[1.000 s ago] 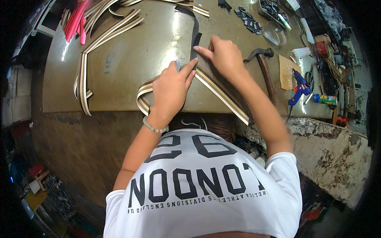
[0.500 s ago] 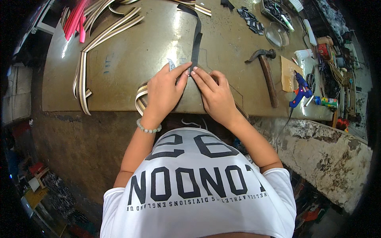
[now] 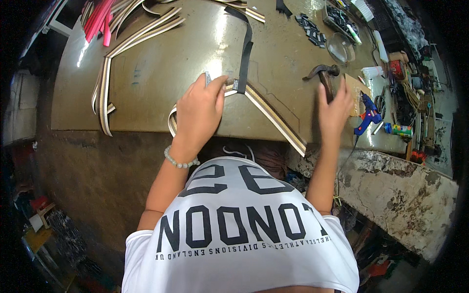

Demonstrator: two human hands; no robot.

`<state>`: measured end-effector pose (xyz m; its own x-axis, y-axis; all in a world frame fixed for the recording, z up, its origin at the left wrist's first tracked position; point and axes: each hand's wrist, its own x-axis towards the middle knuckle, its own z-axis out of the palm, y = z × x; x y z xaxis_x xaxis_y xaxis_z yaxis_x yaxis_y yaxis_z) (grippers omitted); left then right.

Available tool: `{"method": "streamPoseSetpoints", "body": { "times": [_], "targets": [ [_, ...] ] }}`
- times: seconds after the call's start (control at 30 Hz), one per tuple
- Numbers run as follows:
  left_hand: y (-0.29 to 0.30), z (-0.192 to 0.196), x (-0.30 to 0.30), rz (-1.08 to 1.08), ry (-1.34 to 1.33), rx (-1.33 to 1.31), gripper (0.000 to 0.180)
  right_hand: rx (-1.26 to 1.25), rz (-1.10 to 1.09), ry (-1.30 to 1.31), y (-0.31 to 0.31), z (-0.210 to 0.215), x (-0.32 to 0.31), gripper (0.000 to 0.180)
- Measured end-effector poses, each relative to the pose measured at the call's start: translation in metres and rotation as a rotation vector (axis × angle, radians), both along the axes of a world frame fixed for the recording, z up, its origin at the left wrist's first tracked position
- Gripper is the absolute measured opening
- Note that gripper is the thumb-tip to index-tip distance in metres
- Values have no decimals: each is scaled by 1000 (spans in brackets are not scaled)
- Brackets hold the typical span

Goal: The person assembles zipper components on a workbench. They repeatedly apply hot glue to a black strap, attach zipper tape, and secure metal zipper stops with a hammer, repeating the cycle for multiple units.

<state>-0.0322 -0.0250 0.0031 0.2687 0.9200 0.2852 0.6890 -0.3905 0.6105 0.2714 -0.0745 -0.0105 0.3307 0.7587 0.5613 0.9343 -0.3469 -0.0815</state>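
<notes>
My left hand (image 3: 199, 108) is closed in a pinch on a striped webbing strap (image 3: 273, 117), tan, black and white, bent at an angle near the table's front edge. A black strap (image 3: 245, 63) meets it at the bend, running away from me. Beside that join is a small dark printed tag (image 3: 236, 85). A thin pale piece (image 3: 207, 78) shows at my left fingers; its kind is unclear. My right hand (image 3: 336, 110) is at the hammer (image 3: 327, 83), thumb and fingers apart on either side of its wooden handle, whose lower part my hand hides.
More striped straps (image 3: 104, 93) and pink strips (image 3: 99, 22) lie at the left. Small black pieces (image 3: 310, 30), a clear round dish (image 3: 340, 48), a filled tray (image 3: 337, 19), a blue glue gun (image 3: 370, 115) with a cord, and a small can (image 3: 401, 130) are at the right.
My right hand has left the strap join and moved right to the hammer. The striped strap's right part is now uncovered. My left hand stays on the strap.
</notes>
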Motion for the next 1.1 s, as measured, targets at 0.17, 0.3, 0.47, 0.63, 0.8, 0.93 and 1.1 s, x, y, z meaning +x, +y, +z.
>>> {"method": "streamPoseSetpoints", "body": {
  "times": [0.17,0.3,0.47,0.63,0.8,0.93,1.1],
  "targets": [
    [4,-10,-3,-22,-63,-68,18,-186,24,460,-11,34,-3,43],
    [4,-16,2,26,-96,-43,18,-151,262,781,-20,51,-86,31],
    [5,-18,-1,-14,-127,-36,17,-414,426,657,-3,43,-115,32],
    [4,-17,-4,-33,-119,-4,18,-469,451,708,-19,57,-119,33],
    [6,-10,-3,-96,-77,-50,22,-481,375,590,-20,47,-95,37],
    [7,-5,-2,-133,55,18,25,-212,157,385,-13,24,-35,41],
    [13,13,-8,-263,141,-125,25,-120,170,116,-2,33,8,29]
  ]
}}
